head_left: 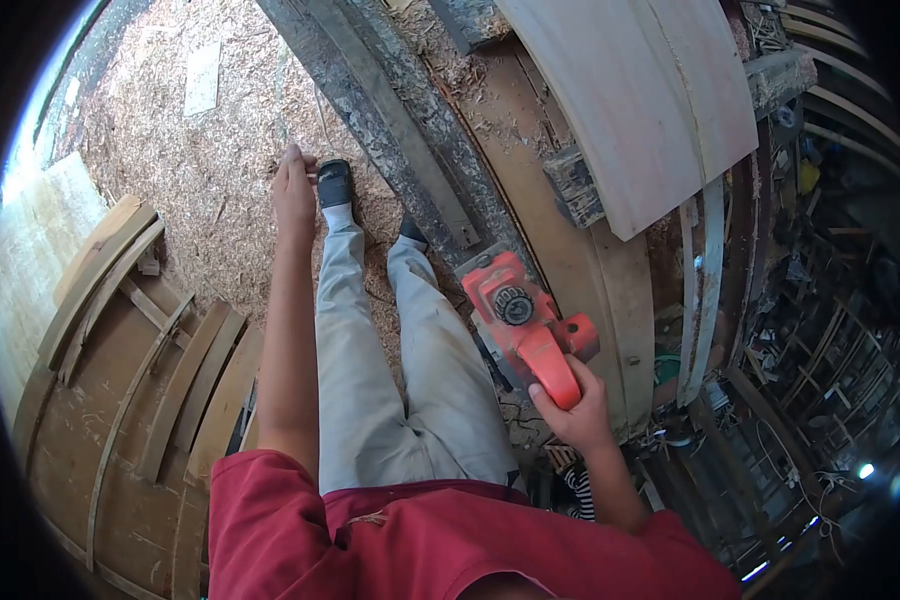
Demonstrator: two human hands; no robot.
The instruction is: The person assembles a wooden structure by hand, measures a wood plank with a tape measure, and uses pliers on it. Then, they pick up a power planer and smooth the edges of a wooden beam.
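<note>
My right hand [574, 408] is wrapped around the rear handle of a red electric planer [530, 345]. The planer's dark ribbed knob [513, 306] faces up, and its front end points toward the long beam beside my legs. My left hand [295, 188] is stretched forward over the shavings-covered floor, near my dark shoe [335, 184]. Its fingers are partly extended and a little apart, and I see nothing held in them. To the right of the planer, a wide, pale wooden board [650, 110] rests on rough wood blocks [574, 185].
A long weathered beam [390, 120] runs beside my right leg. Wood shavings [180, 160] cover the floor ahead. Curved wooden strips [185, 390] lie over a brown panel [120, 450] at left. Scrap wood and clutter [810, 380] fill the dim right side.
</note>
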